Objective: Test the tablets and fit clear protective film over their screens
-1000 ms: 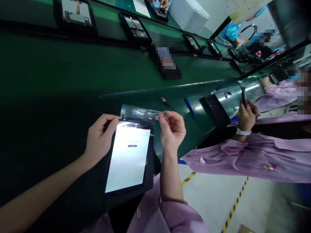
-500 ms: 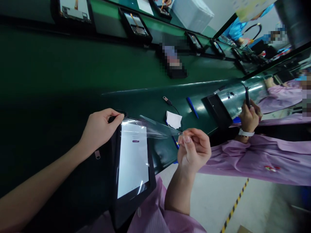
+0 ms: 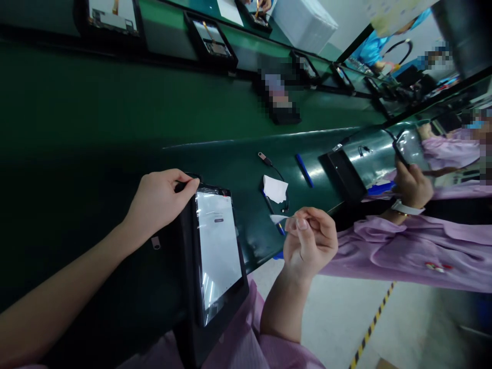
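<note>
A tablet with a lit white screen lies tilted in a black tray at the table's near edge. At the tablet's top left corner, my left hand is closed with thumb and finger pinched on its edge. To the right of the tablet, in the air, my right hand pinches a small whitish, see-through piece of film. How far the film reaches behind my fingers I cannot make out. Beneath it lie a blue pen and a crumpled white paper.
A USB plug with black cable, a blue marker and a black tray lie further right. A small metal tag is left of the tablet. Opened devices line the far rail. A co-worker's hand holds a dark device.
The clear film that stretched from the tablet's top to my right hand no longer spans that gap. The tablet has shifted slightly right. The co-worker's hand moved right with its device.
</note>
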`<state>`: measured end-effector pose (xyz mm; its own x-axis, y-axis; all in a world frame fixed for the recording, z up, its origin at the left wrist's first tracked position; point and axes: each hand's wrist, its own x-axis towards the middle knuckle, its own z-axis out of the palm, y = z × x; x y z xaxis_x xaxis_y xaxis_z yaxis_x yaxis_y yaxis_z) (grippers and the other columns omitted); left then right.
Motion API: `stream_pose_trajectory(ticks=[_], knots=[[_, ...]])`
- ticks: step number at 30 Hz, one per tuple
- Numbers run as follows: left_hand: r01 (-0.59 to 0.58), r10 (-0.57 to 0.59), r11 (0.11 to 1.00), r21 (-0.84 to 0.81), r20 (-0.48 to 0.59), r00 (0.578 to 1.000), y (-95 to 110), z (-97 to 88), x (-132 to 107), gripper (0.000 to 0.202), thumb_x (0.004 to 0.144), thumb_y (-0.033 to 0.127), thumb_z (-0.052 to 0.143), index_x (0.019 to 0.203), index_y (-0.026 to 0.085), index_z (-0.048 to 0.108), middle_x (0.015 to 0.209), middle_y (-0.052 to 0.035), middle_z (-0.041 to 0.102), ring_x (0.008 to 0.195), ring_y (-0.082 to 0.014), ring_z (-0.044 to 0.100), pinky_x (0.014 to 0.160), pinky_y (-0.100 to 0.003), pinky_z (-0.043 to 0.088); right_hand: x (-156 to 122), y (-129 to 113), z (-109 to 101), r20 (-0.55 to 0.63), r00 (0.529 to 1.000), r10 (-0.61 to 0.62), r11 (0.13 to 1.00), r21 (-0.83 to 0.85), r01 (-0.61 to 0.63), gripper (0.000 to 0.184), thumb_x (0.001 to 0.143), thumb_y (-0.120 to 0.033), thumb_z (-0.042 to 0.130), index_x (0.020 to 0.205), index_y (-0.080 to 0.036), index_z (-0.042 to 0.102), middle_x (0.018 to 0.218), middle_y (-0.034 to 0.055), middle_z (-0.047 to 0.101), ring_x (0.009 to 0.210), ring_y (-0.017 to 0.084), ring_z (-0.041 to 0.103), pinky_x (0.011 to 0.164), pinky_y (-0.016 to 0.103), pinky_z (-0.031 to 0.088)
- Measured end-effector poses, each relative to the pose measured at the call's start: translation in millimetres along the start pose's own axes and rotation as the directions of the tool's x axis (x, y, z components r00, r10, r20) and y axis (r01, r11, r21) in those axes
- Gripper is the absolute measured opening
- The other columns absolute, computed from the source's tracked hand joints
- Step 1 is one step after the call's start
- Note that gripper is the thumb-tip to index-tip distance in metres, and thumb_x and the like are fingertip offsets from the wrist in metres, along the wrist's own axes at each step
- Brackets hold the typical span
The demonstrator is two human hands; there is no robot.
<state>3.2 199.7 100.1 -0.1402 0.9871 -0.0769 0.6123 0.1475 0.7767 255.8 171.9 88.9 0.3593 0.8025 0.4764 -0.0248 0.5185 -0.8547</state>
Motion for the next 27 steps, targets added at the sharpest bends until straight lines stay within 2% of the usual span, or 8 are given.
stream_pose_trajectory(ticks=[5,8,11,16,21,27], knots=[[0.022,-0.022,1.0,-0.007,0.002,1.0,0,1.2,0,0.027,0.081,0.048,0.058,0.077,0.024,0.07,0.058,0.0027,0.066,0.058,-0.0178,0.063,0.053,-0.029,0.04,0,2,-1,0.021,1.0,0.005,1.0,-0.022,-0.005,0.02,0.076,-0.012,0.071,0.092,-0.024,0.076,0.073,0.0004,0.064,0.057,0.009,0.053,0.047,0.021,0.041],[0.02,-0.018,0.998,-0.053,0.028,0.999,-7,3.2,3,0.027,0.081,0.048,0.058,0.079,0.024,0.07,0.068,0.0017,0.07,0.066,-0.0189,0.066,0.059,-0.03,0.045,-6,0,-6,0.049,0.999,-0.005,1.0,-0.03,0.006,0.021,0.078,-0.012,0.069,0.095,-0.023,0.075,0.074,0.0003,0.063,0.059,0.01,0.055,0.047,0.021,0.041],[0.067,-0.056,0.986,-0.152,0.078,0.995,-19,6.6,8,0.025,0.08,0.047,0.06,0.081,0.024,0.071,0.078,0.0003,0.073,0.074,-0.0201,0.068,0.066,-0.03,0.05,-22,-6,-14,0.146,0.989,-0.002,0.997,-0.081,0.014,0.024,0.082,-0.008,0.065,0.099,-0.023,0.074,0.076,0.0006,0.063,0.065,0.012,0.059,0.05,0.023,0.045],[0.121,-0.1,0.958,-0.261,0.092,0.991,-37,18.0,12,0.02,0.081,0.042,0.061,0.085,0.025,0.071,0.079,0.0004,0.073,0.073,-0.0183,0.068,0.07,-0.03,0.053,-55,-14,-29,0.297,0.954,0.04,0.962,-0.27,0.044,0.03,0.085,0.0,0.058,0.102,-0.022,0.07,0.084,0.0024,0.067,0.079,0.016,0.063,0.061,0.027,0.051],[0.119,-0.109,0.966,-0.228,0.055,0.992,-41,27.0,11,0.02,0.084,0.04,0.059,0.087,0.023,0.07,0.082,0.0011,0.072,0.074,-0.0161,0.066,0.07,-0.027,0.049,-68,-13,-30,0.338,0.941,0.003,0.93,-0.346,0.121,0.029,0.084,0.002,0.058,0.098,-0.02,0.068,0.085,0.0015,0.069,0.08,0.016,0.062,0.069,0.032,0.049],[0.118,-0.105,0.981,-0.152,0.089,0.99,-41,27.8,12,0.02,0.088,0.039,0.057,0.091,0.022,0.069,0.086,0.0037,0.07,0.079,-0.0131,0.064,0.069,-0.023,0.044,-80,-11,-31,0.391,0.918,0.069,0.929,-0.36,0.083,0.025,0.086,-0.001,0.057,0.098,-0.02,0.067,0.085,0.0009,0.069,0.077,0.017,0.062,0.069,0.034,0.048]])
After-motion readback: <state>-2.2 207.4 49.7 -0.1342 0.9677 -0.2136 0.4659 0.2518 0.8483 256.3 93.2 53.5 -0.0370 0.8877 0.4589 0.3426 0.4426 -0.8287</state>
